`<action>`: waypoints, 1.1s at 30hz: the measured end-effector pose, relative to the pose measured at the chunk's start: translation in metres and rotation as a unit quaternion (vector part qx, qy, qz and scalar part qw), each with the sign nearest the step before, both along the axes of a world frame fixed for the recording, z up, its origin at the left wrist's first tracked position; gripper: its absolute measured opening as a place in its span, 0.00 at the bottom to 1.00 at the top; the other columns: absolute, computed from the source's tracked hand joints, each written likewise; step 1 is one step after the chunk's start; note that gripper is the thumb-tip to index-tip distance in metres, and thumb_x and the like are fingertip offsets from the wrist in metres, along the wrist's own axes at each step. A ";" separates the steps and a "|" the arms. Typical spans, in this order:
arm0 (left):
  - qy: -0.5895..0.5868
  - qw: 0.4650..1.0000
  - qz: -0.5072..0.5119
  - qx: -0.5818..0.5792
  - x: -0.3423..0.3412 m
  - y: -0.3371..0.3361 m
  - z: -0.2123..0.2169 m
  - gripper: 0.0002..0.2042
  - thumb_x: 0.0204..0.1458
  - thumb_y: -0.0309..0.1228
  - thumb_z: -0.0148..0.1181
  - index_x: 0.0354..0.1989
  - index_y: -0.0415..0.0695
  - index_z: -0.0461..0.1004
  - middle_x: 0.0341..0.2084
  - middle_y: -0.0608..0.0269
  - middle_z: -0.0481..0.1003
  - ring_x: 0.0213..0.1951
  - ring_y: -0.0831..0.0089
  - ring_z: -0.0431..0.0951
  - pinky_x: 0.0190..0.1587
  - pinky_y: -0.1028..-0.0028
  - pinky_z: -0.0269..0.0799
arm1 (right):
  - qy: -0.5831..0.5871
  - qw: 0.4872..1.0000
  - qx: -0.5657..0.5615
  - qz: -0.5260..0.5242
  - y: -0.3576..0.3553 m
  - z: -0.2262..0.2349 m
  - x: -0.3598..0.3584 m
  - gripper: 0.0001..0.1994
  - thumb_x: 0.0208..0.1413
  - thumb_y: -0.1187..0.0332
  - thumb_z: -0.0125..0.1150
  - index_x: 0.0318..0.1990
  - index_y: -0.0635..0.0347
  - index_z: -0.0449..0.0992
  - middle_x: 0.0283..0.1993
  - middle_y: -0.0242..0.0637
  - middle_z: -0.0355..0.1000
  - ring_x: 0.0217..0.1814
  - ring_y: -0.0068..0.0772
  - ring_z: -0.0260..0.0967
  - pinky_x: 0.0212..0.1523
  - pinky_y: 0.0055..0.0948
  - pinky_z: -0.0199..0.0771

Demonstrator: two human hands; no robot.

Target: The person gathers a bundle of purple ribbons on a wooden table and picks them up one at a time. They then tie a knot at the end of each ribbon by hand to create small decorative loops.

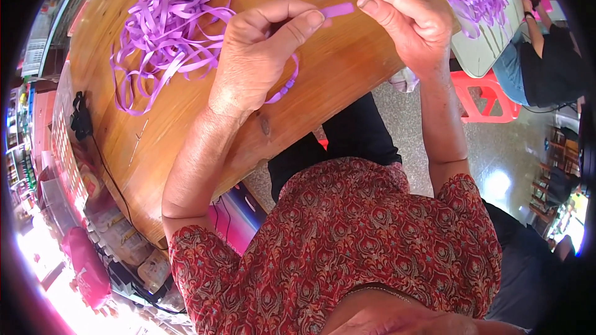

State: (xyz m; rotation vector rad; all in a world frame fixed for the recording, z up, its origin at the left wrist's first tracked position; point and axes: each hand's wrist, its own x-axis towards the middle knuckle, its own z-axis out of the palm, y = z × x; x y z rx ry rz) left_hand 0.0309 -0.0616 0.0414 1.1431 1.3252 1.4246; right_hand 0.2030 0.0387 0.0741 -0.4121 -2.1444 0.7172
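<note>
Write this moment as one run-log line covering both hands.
Left hand: pinching purple ribbon | Right hand: open, near ribbon's free end | Tangled ribbon pile: on wooden table

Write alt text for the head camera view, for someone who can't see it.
The person's left hand pinches a flat purple ribbon, its end pointing toward the open right hand. Left of both hands, a tangled heap of purple ribbon lies on a brown wooden table.

Furnished with a wooden surface (351,71); to its right, laid with speckled floor (406,124), set with a red stool (467,80), spotted with glare (498,183).
</note>
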 end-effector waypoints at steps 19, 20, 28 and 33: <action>0.083 0.996 0.000 0.036 -0.002 0.003 -0.008 0.05 0.50 0.27 0.61 0.33 0.39 0.78 0.23 0.72 0.74 0.26 0.88 0.68 0.29 0.84 0.65 | -0.041 0.994 0.101 0.019 -0.001 -0.026 -0.005 0.06 0.46 0.81 0.61 0.33 0.66 0.77 0.28 0.36 0.70 0.29 0.28 0.67 0.29 0.23 0.66; 0.084 0.996 0.003 0.037 -0.002 0.003 -0.007 0.05 0.50 0.27 0.61 0.33 0.39 0.78 0.23 0.72 0.74 0.26 0.88 0.68 0.29 0.84 0.65 | -0.048 0.997 0.058 0.028 0.000 -0.028 -0.003 0.05 0.47 0.79 0.62 0.32 0.64 0.77 0.28 0.35 0.70 0.29 0.28 0.68 0.29 0.24 0.66; -0.032 0.999 -0.032 0.007 -0.001 0.001 -0.001 0.04 0.50 0.26 0.60 0.32 0.39 0.77 0.24 0.71 0.74 0.26 0.88 0.67 0.29 0.85 0.62 | 0.049 0.911 -0.343 0.223 0.009 -0.050 0.013 0.07 0.52 0.78 0.55 0.38 0.66 0.75 0.32 0.34 0.66 0.31 0.25 0.59 0.31 0.23 0.59; -0.123 0.992 -0.018 -0.002 0.001 0.005 -0.011 0.07 0.50 0.25 0.61 0.37 0.41 0.75 0.29 0.70 0.76 0.32 0.85 0.71 0.33 0.83 0.65 | 0.184 0.700 -0.573 0.385 -0.002 -0.069 -0.001 0.13 0.58 0.73 0.47 0.49 0.64 0.72 0.31 0.30 0.61 0.34 0.22 0.55 0.34 0.21 0.55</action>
